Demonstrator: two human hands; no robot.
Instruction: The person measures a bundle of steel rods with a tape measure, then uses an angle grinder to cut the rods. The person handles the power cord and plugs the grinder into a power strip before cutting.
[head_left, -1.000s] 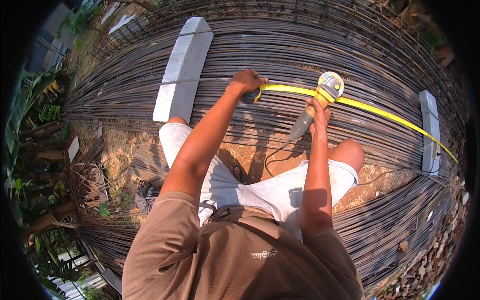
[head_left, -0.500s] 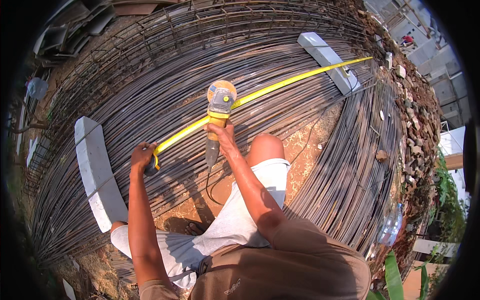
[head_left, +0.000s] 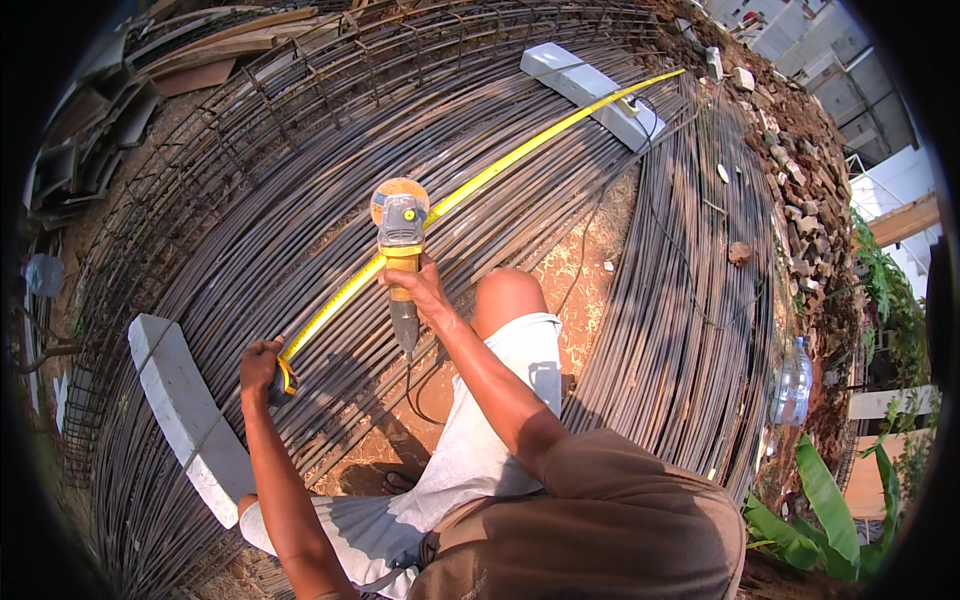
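Observation:
My left hand point(head_left: 262, 370) is closed around a black and yellow tape measure point(head_left: 284, 382) at the left, above a bundle of long steel rebars point(head_left: 300, 240). Its yellow blade point(head_left: 530, 147) runs out far to the upper right, across the bars and over a pale block. In my right hand point(head_left: 424, 288) is an angle grinder point(head_left: 402, 235), gripped by its yellow and black body. The grinder's disc, orange-brown, faces away from me. Part of the tape blade is hidden behind the tool. A dark cord leaves the grinder's lower end.
Two pale concrete blocks, one on the left point(head_left: 185, 410) and one at the far right point(head_left: 575, 80), lie across the rebars. Wire-tied rebar cages point(head_left: 300, 85) stand at the back. Brick rubble point(head_left: 805, 215), a plastic bottle point(head_left: 793, 382) and a green plant point(head_left: 825, 500) are on the right.
The whole view has shifted, so the blocks and rubble sit differently in it. Both hands keep their holds on the tape measure and the angle grinder; the blade stays extended.

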